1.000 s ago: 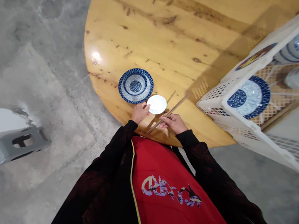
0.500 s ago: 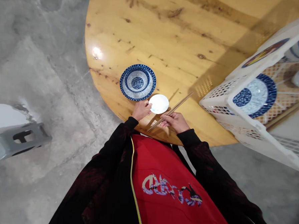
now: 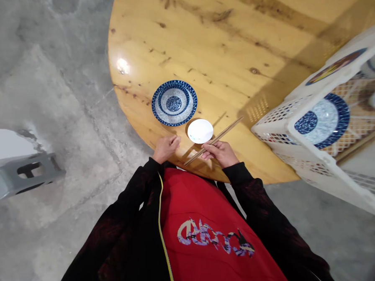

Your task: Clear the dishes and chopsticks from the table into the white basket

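Observation:
My right hand (image 3: 220,153) pinches a pair of wooden chopsticks (image 3: 229,127), held slanting over the table near its front edge. Just left of them a small white bowl (image 3: 199,131) sits on the wood, touched by neither hand. My left hand (image 3: 167,148) is curled closed by the table's rim, apart from the bowl, and nothing shows in its fingers. Beyond it lies a blue-and-white patterned plate (image 3: 158,114), with a smaller dish (image 3: 173,103) of similar pattern apparently resting in it.
At the right stands a white plastic basket (image 3: 303,140) holding a blue-rimmed plate (image 3: 325,118), other dishes and chopsticks. The round wooden table (image 3: 211,49) curves away at the left. A grey stool (image 3: 25,176) is on the concrete floor.
My left hand has let go of the white bowl's rim and drawn back to the left, its fingers curled. The right hand with the chopsticks has stayed almost still.

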### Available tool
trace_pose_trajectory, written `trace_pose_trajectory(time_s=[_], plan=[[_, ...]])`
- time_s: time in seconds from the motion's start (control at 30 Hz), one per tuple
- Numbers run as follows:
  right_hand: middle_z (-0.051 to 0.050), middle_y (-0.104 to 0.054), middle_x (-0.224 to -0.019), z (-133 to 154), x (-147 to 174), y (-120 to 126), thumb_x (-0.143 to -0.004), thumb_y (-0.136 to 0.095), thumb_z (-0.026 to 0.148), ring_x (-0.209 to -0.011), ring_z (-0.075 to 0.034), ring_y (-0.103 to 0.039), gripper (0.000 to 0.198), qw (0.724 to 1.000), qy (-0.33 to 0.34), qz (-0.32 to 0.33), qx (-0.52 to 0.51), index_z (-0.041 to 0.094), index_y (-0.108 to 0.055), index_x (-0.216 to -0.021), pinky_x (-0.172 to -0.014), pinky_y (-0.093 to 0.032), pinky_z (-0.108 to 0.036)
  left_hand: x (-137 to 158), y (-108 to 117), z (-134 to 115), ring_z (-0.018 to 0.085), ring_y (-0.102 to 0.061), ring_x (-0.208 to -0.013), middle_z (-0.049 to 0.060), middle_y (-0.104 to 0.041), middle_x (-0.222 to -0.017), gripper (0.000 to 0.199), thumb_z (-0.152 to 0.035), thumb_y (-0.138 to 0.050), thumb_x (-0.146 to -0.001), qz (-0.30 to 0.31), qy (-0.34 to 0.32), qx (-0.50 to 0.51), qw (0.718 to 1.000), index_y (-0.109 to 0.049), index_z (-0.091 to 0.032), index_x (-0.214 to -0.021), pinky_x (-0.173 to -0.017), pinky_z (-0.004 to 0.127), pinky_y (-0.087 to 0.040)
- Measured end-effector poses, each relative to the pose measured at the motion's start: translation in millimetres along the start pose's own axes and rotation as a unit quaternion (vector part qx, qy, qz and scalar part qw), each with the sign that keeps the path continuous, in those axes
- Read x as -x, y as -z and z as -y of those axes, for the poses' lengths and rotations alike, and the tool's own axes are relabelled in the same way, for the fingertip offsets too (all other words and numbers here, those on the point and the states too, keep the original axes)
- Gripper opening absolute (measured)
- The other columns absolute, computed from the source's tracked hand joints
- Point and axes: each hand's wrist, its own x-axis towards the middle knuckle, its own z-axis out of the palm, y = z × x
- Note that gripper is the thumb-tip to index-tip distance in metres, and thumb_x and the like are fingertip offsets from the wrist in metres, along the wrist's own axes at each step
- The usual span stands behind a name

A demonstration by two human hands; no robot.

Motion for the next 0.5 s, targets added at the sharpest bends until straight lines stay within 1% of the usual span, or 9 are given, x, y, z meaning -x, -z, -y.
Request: trace_pose_trajectory(time_s=[0.1,0.17,0.27,0.37,0.5], plan=[[-0.006,-0.068,-0.060,-2.6,-0.8,-9.4,-0.058,-0.096,0.042,-0.051,-0.016,-0.067,0.043,1.000,0.007,0.008,-0.011,0.013,-0.070,-0.075,-0.047,-0.058,-0.023,25.3,-8.6,-4.1,0.013,-0.057,-0.067,0.000,-0.061,-0.067,0.035,-0.034,-0.046,-0.100,0.079,-0.055,-0.024,0.995,-0.054,-0.019,-0.068,-0.065,0.026,-0.039],[-0.005,-0.068,-0.061,-5.0,-0.6,-16.3,-0.057,-0.096,0.046,-0.051,-0.015,-0.066,0.045,1.000,0.013,0.019,-0.012,0.014,-0.069,-0.075,-0.046,-0.057,-0.023,36.9,-17.6,-6.3,0.013,-0.055,-0.066,-0.001,-0.060,-0.067,0.037,-0.036,-0.043,-0.100,0.115,-0.062,-0.004,0.991,-0.052,-0.020,-0.067,-0.064,0.025,-0.039],[-0.004,-0.069,-0.061,-7.7,0.4,-24.1,-0.054,-0.095,0.052,-0.050,-0.014,-0.065,0.051,0.999,0.012,0.037,-0.006,0.015,-0.069,-0.076,-0.045,-0.056,-0.022,45.3,-27.0,-7.6,0.014,-0.056,-0.065,-0.001,-0.061,-0.067,0.037,-0.033,-0.039,-0.100,0.138,-0.041,0.062,0.988,-0.051,-0.021,-0.067,-0.064,0.025,-0.042],[-0.004,-0.069,-0.063,-8.9,0.9,-27.3,-0.051,-0.095,0.057,-0.051,-0.014,-0.066,0.055,0.999,0.017,0.031,-0.009,0.015,-0.069,-0.078,-0.047,-0.056,-0.022,46.5,-29.0,-6.2,0.014,-0.062,-0.067,0.000,-0.066,-0.071,0.033,-0.031,-0.039,-0.099,0.155,-0.019,0.123,0.980,-0.056,-0.021,-0.073,-0.066,0.024,-0.046],[-0.005,-0.070,-0.065,-9.7,-0.3,-26.7,-0.052,-0.095,0.056,-0.053,-0.014,-0.067,0.056,0.999,0.015,0.028,-0.016,0.014,-0.068,-0.078,-0.050,-0.058,-0.021,42.6,-27.3,2.5,0.013,-0.062,-0.063,0.000,-0.068,-0.070,0.030,-0.029,-0.043,-0.097,0.151,-0.017,0.121,0.981,-0.057,-0.020,-0.073,-0.065,0.024,-0.048]])
